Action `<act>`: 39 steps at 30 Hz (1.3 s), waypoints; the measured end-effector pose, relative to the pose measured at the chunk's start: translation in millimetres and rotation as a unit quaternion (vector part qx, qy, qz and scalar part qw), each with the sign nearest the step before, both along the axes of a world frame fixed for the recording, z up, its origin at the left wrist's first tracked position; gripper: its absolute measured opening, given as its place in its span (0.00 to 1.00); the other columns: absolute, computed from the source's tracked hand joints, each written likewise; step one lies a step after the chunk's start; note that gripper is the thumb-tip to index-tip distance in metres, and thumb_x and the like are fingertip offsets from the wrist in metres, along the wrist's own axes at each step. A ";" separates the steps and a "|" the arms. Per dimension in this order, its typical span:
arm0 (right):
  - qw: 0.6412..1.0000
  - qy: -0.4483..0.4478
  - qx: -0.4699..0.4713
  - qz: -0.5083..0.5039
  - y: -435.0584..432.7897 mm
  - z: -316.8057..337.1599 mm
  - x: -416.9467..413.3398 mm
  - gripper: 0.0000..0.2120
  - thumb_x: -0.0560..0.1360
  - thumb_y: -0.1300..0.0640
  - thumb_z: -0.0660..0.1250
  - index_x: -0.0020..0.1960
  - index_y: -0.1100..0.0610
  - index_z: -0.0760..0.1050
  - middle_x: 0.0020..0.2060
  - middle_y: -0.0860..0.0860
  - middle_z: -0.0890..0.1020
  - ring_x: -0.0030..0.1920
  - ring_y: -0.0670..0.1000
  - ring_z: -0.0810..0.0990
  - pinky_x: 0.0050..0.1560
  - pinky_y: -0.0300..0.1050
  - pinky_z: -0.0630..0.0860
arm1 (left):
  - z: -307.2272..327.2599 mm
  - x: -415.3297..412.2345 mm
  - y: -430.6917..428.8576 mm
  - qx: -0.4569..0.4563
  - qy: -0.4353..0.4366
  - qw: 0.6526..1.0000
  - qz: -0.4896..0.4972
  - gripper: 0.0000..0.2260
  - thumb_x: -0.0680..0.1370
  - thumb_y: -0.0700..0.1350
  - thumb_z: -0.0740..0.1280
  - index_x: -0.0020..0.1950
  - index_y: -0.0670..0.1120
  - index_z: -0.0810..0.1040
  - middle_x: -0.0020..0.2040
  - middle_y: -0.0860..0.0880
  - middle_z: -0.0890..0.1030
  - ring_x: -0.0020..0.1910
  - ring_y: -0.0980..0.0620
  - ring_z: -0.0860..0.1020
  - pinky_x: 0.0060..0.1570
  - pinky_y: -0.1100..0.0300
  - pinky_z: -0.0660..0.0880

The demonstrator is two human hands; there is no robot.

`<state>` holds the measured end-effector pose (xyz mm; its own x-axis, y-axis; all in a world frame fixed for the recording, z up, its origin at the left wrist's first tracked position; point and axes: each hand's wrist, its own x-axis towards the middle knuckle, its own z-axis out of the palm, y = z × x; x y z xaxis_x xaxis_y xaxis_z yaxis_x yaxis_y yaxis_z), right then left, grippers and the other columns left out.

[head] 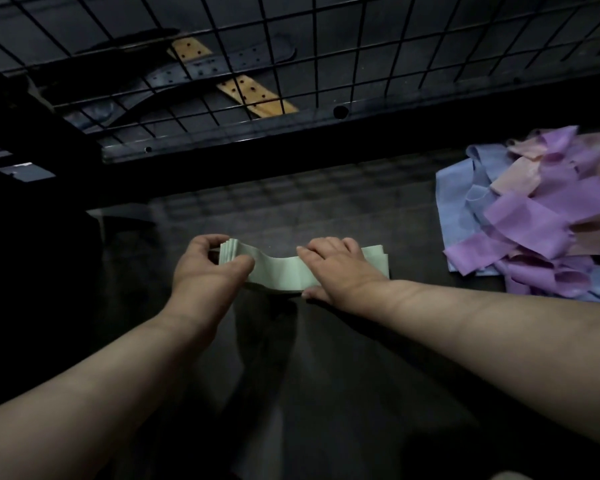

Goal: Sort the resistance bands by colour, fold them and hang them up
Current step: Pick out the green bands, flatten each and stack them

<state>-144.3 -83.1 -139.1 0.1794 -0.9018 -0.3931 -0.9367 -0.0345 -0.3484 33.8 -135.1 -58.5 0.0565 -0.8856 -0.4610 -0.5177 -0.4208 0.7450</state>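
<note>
1. The green band (284, 271) is pale mint, matte and flat, and lies as a long strip across the dark tabletop (326, 209).
2. Its left end shows several thin layers stacked edge on edge. Whether this is one band folded over or several laid together cannot be told.
3. The middle of the strip bows up in a soft wave between the hands, while the right part lies flat. A squared end sticks out past the right hand.
4. The left hand (208, 268) pinches the layered left end, with the thumb on the near side and the curled fingers over the far side.
5. The right hand (336, 268) lies spread on the right part of the band. Its fingers are straight and press it down, and its thumb sits along the near edge against the tabletop.
6. The band thus runs from hand to hand, held at one end and pinned near the other, with both forearms reaching in from the near side.
7. Well to the right of the right hand lies a loose pile (534, 216) of bands in purple, light blue and dusty pink. They are tangled and overlapping, and the pile does not touch the green band.
8. Beyond both hands a black wire grid (291, 64) spans the far side. Behind it lie dark straps and a tan strap (257, 97) punched with holes.
</note>
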 end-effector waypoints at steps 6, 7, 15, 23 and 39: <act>0.999 0.009 0.003 0.031 -0.1 1.8 -1.6 0.35 0.79 0.42 0.61 0.80 0.52 0.50 0.72 0.50 0.61 0.72 0.53 0.59 0.71 0.51 0.52 | 1.8 -1.0 -0.1 -0.002 0.006 1.000 -0.002 0.15 0.74 0.39 0.70 0.60 0.48 0.76 0.47 0.48 0.80 0.38 0.54 0.77 0.32 0.64 0.71; 0.999 0.011 0.003 0.035 0.0 2.6 -2.0 0.36 0.79 0.41 0.60 0.80 0.53 0.50 0.73 0.50 0.61 0.73 0.53 0.58 0.72 0.51 0.51 | 2.1 -1.1 0.7 -0.001 0.006 1.000 -0.004 0.15 0.74 0.39 0.70 0.59 0.49 0.76 0.47 0.48 0.80 0.38 0.55 0.77 0.31 0.65 0.71; 0.969 -0.144 -0.088 -0.179 31.6 20.4 2.7 0.16 0.79 0.51 0.62 0.65 0.55 0.71 0.61 0.51 0.71 0.62 0.53 0.68 0.66 0.49 0.65 | 1.4 -13.5 6.6 -0.012 0.013 0.999 -0.050 0.12 0.73 0.38 0.70 0.53 0.51 0.78 0.44 0.51 0.81 0.38 0.55 0.78 0.30 0.68 0.73; 0.999 -0.017 -0.042 -0.019 32.5 28.7 -28.7 0.34 0.74 0.45 0.69 0.75 0.53 0.62 0.76 0.53 0.59 0.76 0.55 0.55 0.73 0.51 0.51 | -0.7 -29.9 6.0 -0.032 0.008 0.996 -0.082 0.11 0.71 0.39 0.71 0.50 0.52 0.78 0.44 0.51 0.81 0.38 0.55 0.78 0.32 0.67 0.75; 0.994 0.028 0.025 0.105 -23.3 17.4 -21.4 0.25 0.71 0.42 0.71 0.62 0.54 0.70 0.57 0.51 0.70 0.61 0.54 0.70 0.58 0.47 0.68 | -34.9 51.5 -17.6 0.097 0.017 0.994 0.053 0.14 0.75 0.32 0.67 0.57 0.46 0.78 0.49 0.43 0.82 0.40 0.49 0.80 0.34 0.60 0.77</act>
<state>-165.7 -106.4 -121.7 0.3379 -0.8255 -0.4521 -0.9289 -0.2152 -0.3014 85.3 -152.8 -93.4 0.1254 -0.7694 -0.6263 -0.4388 -0.6092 0.6606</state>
